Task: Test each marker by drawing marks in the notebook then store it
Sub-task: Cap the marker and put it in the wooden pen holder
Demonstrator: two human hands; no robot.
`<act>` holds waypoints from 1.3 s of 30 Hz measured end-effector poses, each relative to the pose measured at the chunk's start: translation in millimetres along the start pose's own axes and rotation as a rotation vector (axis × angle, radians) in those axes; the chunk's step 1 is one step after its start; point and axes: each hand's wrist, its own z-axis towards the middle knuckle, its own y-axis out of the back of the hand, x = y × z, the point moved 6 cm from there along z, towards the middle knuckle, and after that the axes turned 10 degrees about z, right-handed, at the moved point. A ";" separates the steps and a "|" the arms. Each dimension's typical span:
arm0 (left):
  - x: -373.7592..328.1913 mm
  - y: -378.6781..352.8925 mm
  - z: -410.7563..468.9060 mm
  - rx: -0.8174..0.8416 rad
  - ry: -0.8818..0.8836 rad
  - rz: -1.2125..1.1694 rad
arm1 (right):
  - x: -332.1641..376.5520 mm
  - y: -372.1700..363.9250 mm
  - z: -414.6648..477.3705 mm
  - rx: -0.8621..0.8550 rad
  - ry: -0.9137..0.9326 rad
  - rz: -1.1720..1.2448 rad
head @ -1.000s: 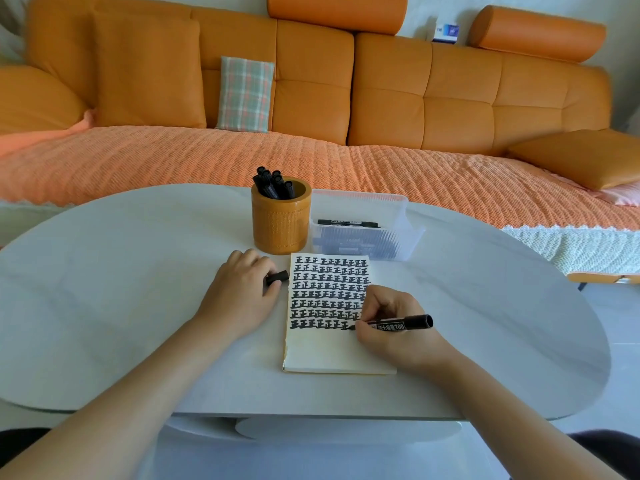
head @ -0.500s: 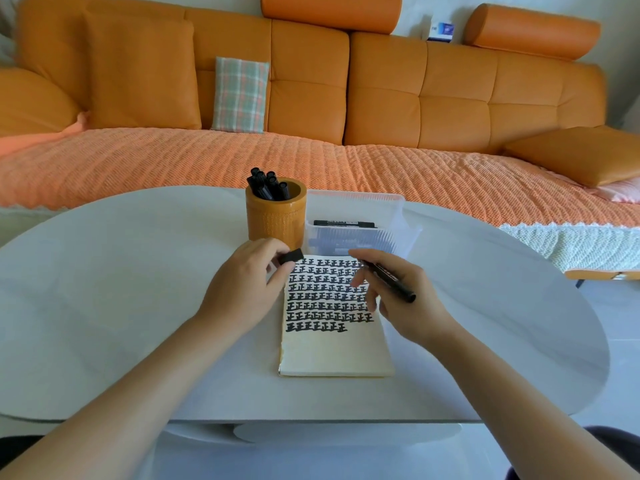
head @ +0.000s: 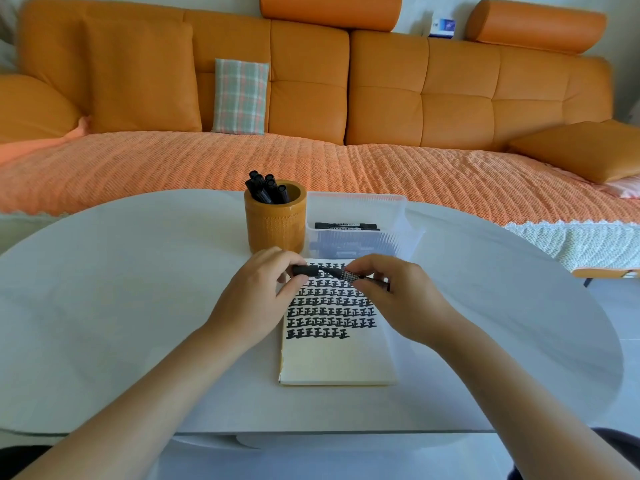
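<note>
Above the top rows of the notebook, the left hand pinches a black cap between thumb and fingers. The right hand pinches the marker by its barrel; the two pieces meet, but the tip is hidden, so whether the cap is fully on cannot be told. The hands cover the notebook's upper corners, and just behind stand a cup of black markers and a clear box whose front wall blurs the pens inside, all on a pale table.
</note>
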 end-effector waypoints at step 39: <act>73.2 31.0 44.5 -0.298 0.350 -0.030 | 34.1 -24.0 39.8 -0.091 -0.038 -0.140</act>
